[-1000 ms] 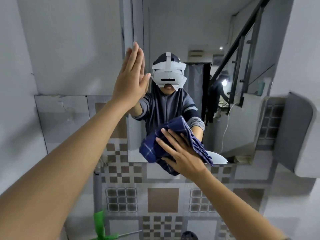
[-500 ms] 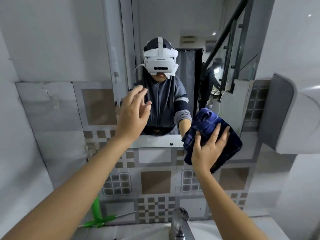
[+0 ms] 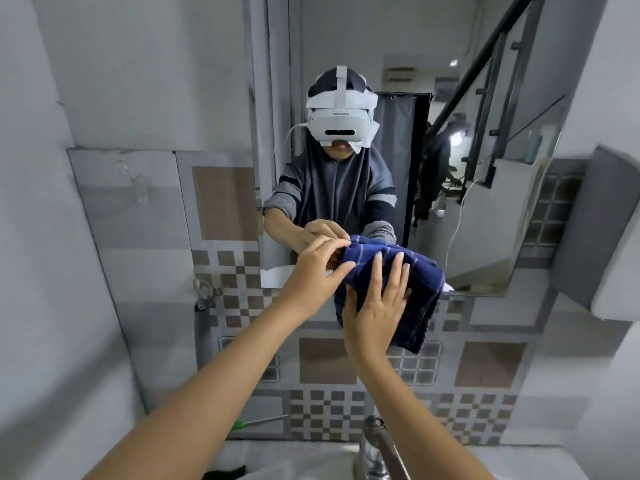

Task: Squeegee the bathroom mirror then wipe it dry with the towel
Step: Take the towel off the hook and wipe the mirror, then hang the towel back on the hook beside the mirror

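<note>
The drying step is going on. The right hand presses flat on the blue checked towel, which sits at the bottom edge of the mirror. The left hand pinches the towel's top left corner. Next, I think, the towel needs bunching up and rubbing higher on the mirror. Below the mirror are checkered wall tiles and a metal tap.

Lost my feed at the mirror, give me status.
Left hand pinching the blue towel edge, right hand flat on it. Towel at the mirror bottom edge. Nothing in the way.
</note>
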`<action>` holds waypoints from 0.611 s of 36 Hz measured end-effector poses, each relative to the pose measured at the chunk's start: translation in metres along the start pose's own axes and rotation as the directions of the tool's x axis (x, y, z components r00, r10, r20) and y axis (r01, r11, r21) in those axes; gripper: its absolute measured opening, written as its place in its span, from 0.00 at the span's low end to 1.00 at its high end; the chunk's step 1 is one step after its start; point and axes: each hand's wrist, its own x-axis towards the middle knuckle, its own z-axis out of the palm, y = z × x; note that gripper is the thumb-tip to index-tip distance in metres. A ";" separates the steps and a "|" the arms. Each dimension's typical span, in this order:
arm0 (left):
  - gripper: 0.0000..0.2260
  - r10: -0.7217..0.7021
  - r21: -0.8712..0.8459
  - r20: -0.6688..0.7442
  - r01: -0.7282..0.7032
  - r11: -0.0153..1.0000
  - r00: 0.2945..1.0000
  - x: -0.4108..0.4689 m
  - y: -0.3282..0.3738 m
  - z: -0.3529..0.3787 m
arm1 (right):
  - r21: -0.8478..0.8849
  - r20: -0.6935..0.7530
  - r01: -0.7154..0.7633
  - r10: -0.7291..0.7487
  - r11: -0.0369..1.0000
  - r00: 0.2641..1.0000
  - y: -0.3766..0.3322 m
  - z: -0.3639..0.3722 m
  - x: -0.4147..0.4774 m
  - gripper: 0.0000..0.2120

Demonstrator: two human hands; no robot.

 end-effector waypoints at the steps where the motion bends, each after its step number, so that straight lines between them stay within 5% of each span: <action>1: 0.13 -0.029 -0.008 -0.025 0.029 1.000 0.999 -0.001 -0.002 -0.001 | -0.012 0.009 0.013 -0.013 1.000 1.000 -0.001 0.001 -0.001 0.28; 6: 0.08 -0.156 -0.040 -0.090 0.153 0.987 0.984 -0.003 -0.002 -0.011 | -0.089 0.078 0.056 -0.049 0.994 0.996 -0.009 -0.001 -0.008 0.27; 12: 0.06 -0.131 0.022 -0.083 0.133 0.991 0.988 -0.007 0.001 -0.024 | -0.135 0.178 0.121 -0.096 0.983 0.979 -0.015 -0.014 -0.011 0.30; 22: 0.06 -0.092 0.054 -0.134 0.100 0.994 0.987 -0.024 0.021 -0.080 | 0.068 0.257 0.213 -0.224 0.975 0.940 -0.044 -0.059 -0.040 0.28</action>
